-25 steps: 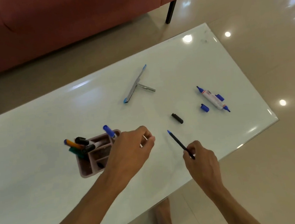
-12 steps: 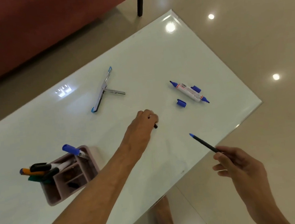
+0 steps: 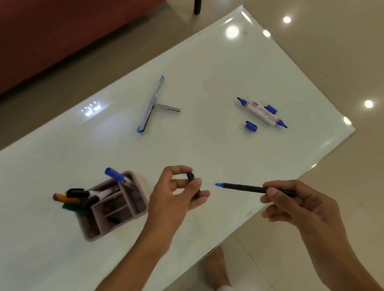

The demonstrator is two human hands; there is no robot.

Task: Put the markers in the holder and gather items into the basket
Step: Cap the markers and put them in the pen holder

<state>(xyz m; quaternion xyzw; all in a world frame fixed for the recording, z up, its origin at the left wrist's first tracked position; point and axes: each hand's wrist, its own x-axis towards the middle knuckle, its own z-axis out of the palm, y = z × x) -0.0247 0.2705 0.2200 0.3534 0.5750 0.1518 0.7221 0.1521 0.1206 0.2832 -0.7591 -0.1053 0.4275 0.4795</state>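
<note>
My left hand pinches a small black pen cap above the white table. My right hand grips a thin black pen with a blue tip that points left toward the cap. A pinkish compartment holder stands left of my left hand with several markers leaning in it, one blue-capped. A double-ended blue marker lies uncapped at the right, with one loose blue cap beside it and another behind it.
A metal squeegee-like tool with blue ends lies in the middle of the table. A red sofa stands behind the table. The table's front edge runs just under my right hand; a foot shows on the tiled floor below.
My left hand picked the black cap off the table and drew it back toward the pen. My right hand brought the pen in from the right, tip toward the cap.
</note>
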